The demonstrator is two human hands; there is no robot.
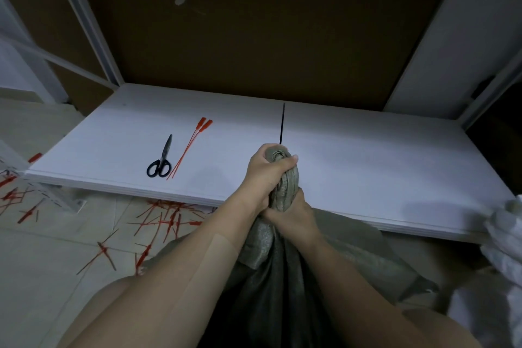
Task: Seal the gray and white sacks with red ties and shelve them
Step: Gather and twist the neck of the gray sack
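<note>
Both hands, left hand (264,175) above right hand (293,213), clamp the gathered neck of the gray woven sack (285,277); two thin red plastic ties (189,147) lie far-left, nearer the left hand.

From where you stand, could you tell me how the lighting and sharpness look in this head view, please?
Head view: dim overall, the brown backing nearly black; the white shelf board carries soft shadows without glare; wide-angle bending curves the shelf frame; the white sack at the right edge is blurred; both hands, left and right, stay reasonably sharp.
</note>
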